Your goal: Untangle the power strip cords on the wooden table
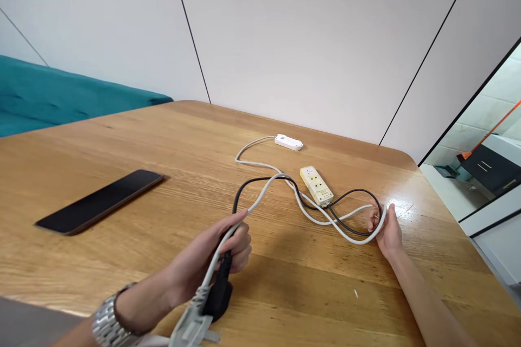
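My left hand (215, 252), with a metal watch (109, 320) on its wrist, is closed round a white cord and a black cord. Below it hang a black plug (218, 295) and a white plug (191, 328), close together. On the right, my right hand (386, 230) has its fingers curled about the looped white cord (360, 239) and black cord (365, 191). Between the hands the two cords cross in loose loops. A yellowed power strip (316, 185) lies at the black cord's far end. Farther back, a white power strip (288, 142) lies on its side, joined to the white cord.
The wooden table (195, 135) meets a white panelled wall (293, 43). A dark tablet-like device (101, 200) lies at the left. A teal sofa (73, 95) stands behind the left edge. A small white scrap (356, 293) lies near the front; an opening at right shows a dark cabinet (484, 171).
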{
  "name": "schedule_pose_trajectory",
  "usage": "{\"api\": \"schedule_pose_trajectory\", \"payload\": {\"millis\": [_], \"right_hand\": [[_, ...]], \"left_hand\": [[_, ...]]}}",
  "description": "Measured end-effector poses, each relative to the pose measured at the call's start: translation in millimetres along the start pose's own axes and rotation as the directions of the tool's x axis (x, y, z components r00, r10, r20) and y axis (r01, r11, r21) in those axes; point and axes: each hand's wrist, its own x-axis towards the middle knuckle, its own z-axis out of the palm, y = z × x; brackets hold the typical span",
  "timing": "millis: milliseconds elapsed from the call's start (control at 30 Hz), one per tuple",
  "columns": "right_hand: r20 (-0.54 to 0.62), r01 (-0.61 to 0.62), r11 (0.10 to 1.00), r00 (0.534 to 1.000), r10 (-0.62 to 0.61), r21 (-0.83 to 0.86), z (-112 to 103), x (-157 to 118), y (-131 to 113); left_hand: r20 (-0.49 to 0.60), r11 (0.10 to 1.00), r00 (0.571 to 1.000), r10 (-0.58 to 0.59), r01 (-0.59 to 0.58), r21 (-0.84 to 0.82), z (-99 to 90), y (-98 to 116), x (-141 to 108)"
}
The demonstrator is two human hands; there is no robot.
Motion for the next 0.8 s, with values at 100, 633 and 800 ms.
{"api": "schedule_pose_trajectory", "payload": {"millis": [100, 633, 800], "right_hand": [[0.075, 0.087, 0.985, 0.994, -0.076, -0.148, -1, -3, -2], [0.27, 0.179, 0.813, 0.963, -0.029, -0.554, -9, -24, -11], [0.672, 0.225, 0.838, 0.711, 0.208, -0.498, -8, -36, -20]], "left_hand": [[-0.063, 0.998, 0.998, 0.01, -0.014, -0.056, 3.1, -18, -1], [-0.002, 0.998, 0.998, -0.066, 0.066, -0.005, 60.1, -99, 22], [0.033, 0.985, 0.988, -0.152, 0.154, -0.08, 76.8, -111, 40]]}}
